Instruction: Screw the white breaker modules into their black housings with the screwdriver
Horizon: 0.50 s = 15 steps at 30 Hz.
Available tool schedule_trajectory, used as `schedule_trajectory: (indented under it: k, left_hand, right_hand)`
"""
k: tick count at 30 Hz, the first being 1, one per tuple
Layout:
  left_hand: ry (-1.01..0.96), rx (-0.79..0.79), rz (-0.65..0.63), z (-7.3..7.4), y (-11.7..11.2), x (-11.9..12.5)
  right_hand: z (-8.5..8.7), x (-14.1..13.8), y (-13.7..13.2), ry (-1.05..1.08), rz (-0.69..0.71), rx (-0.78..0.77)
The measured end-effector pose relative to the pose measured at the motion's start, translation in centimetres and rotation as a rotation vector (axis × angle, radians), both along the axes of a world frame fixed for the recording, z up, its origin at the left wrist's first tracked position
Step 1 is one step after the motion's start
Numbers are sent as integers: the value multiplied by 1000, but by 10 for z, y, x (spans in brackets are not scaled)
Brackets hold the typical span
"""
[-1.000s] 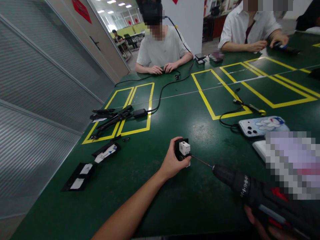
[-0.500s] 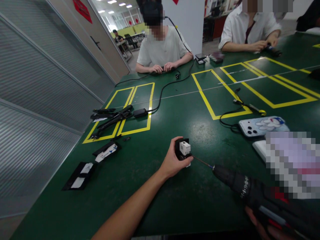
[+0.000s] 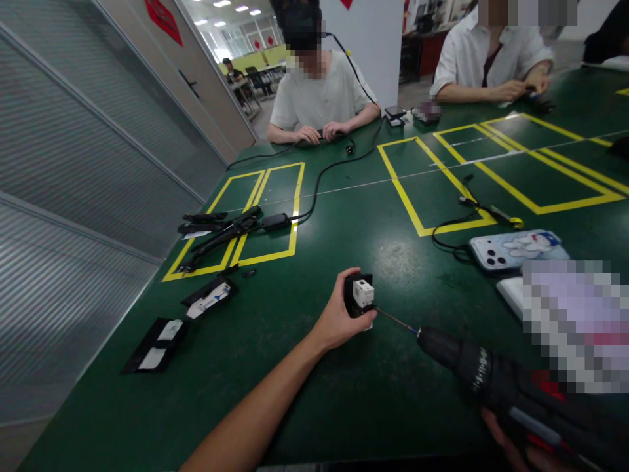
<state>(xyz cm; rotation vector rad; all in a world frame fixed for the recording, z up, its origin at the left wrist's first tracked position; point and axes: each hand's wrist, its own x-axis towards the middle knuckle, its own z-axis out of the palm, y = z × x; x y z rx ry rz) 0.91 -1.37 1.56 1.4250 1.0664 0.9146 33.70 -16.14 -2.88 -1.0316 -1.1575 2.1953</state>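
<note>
Head view: on the green worktop [image 3: 344,406], the right hand [image 3: 506,440] grips the power driver [image 3: 491,387] from below, and the left hand [image 3: 339,319] has its fingers closed around the small black-and-white block [image 3: 362,293] mid-worktop. Screw driving appears in hand: the thin bit [image 3: 396,320] meets the block's side and calls for straight, steady alignment.

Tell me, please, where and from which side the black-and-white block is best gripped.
Grip the block by its black back, from the left as the left hand does; its white front faces the bit of the drill on the right, so leave that side clear.
</note>
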Motion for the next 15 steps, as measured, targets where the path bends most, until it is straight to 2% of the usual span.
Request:
schedule_trajectory:
  k: [4, 7, 15]
  left_hand:
    - [3, 4, -2, 0, 0, -1]
    - [-3, 8, -5, 0, 0, -1]
    - [9, 11, -16, -1, 1, -3]
  right_hand:
    - [13, -2, 14, 7, 67, 1]
    - [13, 3, 17, 29, 98, -12]
    - [-5, 11, -14, -43, -125, 0]
